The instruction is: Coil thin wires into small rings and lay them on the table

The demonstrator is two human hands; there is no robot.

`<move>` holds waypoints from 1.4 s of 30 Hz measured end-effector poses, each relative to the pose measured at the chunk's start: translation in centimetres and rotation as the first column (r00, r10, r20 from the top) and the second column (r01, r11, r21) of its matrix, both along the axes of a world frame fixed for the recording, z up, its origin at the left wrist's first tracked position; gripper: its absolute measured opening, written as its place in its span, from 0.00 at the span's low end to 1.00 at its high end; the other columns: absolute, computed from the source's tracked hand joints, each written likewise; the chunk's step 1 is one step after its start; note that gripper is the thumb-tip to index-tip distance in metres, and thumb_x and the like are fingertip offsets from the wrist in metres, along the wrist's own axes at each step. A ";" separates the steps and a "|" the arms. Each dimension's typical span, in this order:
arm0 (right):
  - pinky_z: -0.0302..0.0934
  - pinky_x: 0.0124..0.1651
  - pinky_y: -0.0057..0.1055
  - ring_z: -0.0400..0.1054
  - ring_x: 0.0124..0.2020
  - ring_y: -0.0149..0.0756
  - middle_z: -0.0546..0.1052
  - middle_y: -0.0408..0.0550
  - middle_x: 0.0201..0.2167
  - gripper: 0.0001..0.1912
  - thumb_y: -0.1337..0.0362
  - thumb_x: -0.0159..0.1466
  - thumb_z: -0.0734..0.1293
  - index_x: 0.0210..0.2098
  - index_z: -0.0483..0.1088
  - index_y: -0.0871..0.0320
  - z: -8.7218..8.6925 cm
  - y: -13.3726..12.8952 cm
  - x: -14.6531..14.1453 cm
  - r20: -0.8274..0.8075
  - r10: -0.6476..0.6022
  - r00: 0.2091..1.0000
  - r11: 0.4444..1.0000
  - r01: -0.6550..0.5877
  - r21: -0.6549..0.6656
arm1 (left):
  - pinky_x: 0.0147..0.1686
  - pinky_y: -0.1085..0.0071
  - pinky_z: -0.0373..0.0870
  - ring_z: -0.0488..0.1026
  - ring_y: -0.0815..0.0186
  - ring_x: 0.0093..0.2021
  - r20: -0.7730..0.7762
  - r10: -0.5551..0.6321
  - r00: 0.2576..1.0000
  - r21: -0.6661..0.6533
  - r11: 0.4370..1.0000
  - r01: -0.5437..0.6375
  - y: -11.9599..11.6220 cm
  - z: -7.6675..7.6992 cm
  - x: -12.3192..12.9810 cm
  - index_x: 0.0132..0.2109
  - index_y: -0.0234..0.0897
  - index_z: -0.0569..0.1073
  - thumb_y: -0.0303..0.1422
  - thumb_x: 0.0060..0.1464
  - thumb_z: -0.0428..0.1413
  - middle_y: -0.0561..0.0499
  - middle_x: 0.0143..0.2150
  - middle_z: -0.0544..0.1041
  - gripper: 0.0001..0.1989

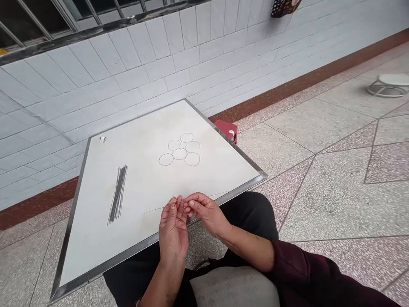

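Over the near edge of the white table (143, 175), my left hand (174, 234) and my right hand (210, 215) meet, fingertips close together. Both pinch a long, thin wire (152, 211); one end reaches out left of my left hand, and a faint length runs right past my right hand. Where the fingers meet, the wire's shape is partly hidden. Farther up the table lie several thin wire rings (165, 165), grouped side by side. A bundle of straight dark wires (118, 194) rests to the left of my hands.
A small white and red object (102, 139) sits near the table's far left corner. The table's metal rim (238, 189) runs close above my knees. Behind stands a tiled wall (153, 89). A red stool (227, 128) and a white stool (393, 81) are on the floor.
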State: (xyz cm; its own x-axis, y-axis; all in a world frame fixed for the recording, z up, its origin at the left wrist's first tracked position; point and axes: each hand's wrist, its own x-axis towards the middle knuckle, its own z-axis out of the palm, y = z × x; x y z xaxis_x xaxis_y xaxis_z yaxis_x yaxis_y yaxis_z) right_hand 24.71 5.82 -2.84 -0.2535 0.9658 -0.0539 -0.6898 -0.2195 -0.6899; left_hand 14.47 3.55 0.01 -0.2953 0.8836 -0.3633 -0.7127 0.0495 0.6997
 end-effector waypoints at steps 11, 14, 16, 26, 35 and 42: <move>0.62 0.34 0.25 0.70 0.31 0.28 0.78 0.45 0.31 0.16 0.54 0.57 0.75 0.36 0.75 0.60 0.0 -0.6 -3.9 -0.058 0.069 0.996 0.995 -0.073 -0.072 | 0.48 0.71 0.72 0.78 0.68 0.40 -0.123 0.086 0.989 0.085 0.993 -0.076 -1.0 -0.4 -4.0 0.42 0.39 0.78 0.35 0.48 0.67 0.51 0.37 0.82 0.13; 0.62 0.34 0.25 0.70 0.30 0.27 0.77 0.44 0.30 0.16 0.54 0.56 0.75 0.35 0.74 0.60 0.1 -0.7 -5.3 -0.048 0.085 0.995 0.993 -0.089 -0.081 | 0.48 0.71 0.72 0.78 0.67 0.42 -0.134 0.101 0.986 0.099 0.991 -0.088 -1.4 -0.5 -5.1 0.42 0.38 0.79 0.36 0.48 0.67 0.50 0.39 0.82 0.13; 0.61 0.34 0.25 0.70 0.30 0.27 0.77 0.43 0.29 0.16 0.54 0.55 0.75 0.35 0.74 0.60 0.1 -0.5 -6.0 -0.026 0.099 0.995 0.992 -0.101 -0.072 | 0.50 0.71 0.71 0.78 0.67 0.44 -0.133 0.109 0.985 0.094 0.991 -0.097 -1.5 -0.7 -5.7 0.42 0.38 0.79 0.36 0.49 0.66 0.50 0.40 0.81 0.13; 0.62 0.39 0.30 0.69 0.32 0.29 0.75 0.43 0.30 0.16 0.52 0.59 0.73 0.34 0.71 0.59 0.1 1.4 -8.7 0.103 0.024 0.994 1.000 -0.024 0.002 | 0.55 0.69 0.70 0.75 0.67 0.48 -0.037 0.167 0.985 -0.001 0.986 -0.167 -0.4 -0.7 -9.4 0.41 0.41 0.78 0.35 0.53 0.64 0.51 0.41 0.78 0.08; 0.63 0.54 0.40 0.73 0.43 0.36 0.77 0.46 0.36 0.17 0.49 0.61 0.71 0.38 0.68 0.55 1.5 -0.1 -10.2 -0.082 -0.062 0.995 0.997 0.059 -0.039 | 0.56 0.68 0.69 0.76 0.67 0.46 -0.055 0.160 0.986 0.047 0.986 -0.158 -1.1 -0.7 -9.7 0.42 0.41 0.78 0.36 0.53 0.64 0.50 0.42 0.79 0.10; 0.64 0.54 0.40 0.73 0.43 0.36 0.76 0.45 0.36 0.16 0.49 0.61 0.70 0.39 0.68 0.54 1.7 -0.6 -8.4 -0.056 -0.089 0.994 0.995 0.087 -0.039 | 0.58 0.61 0.66 0.76 0.63 0.49 -0.030 0.176 0.984 0.132 0.976 -0.171 -1.2 0.4 -7.7 0.44 0.39 0.78 0.37 0.54 0.63 0.47 0.43 0.80 0.11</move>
State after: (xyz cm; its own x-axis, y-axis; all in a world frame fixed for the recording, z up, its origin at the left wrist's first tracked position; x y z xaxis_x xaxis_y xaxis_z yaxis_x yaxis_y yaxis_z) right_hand 16.29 5.21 -1.10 -0.1712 0.9823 -0.0767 -0.7462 -0.1800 -0.6409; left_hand 6.78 2.34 0.39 -0.4607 0.8560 -0.2346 -0.6726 -0.1642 0.7215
